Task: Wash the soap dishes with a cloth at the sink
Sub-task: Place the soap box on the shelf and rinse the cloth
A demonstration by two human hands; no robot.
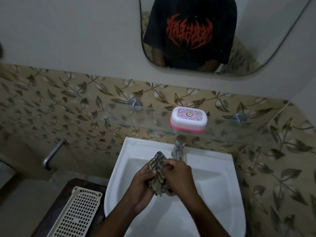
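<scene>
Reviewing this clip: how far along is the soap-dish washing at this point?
Early, by the look of it. Nothing looks done: the white-lidded pink plastic soap dish sits closed on the glass wall shelf. In hand: the left hand and right hand bunch a checked cloth over the white ceramic sink, beside the chrome tap. Left: washing the dish itself.

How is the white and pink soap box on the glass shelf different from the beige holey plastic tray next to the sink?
The white and pink soap box is closed with a solid patterned lid; the beige perforated plastic tray is open and full of small holes. The soap box sits up on the glass shelf behind the tap; the tray lies lower, left of the white sink. The tray looks longer. No hand touches either.
</scene>
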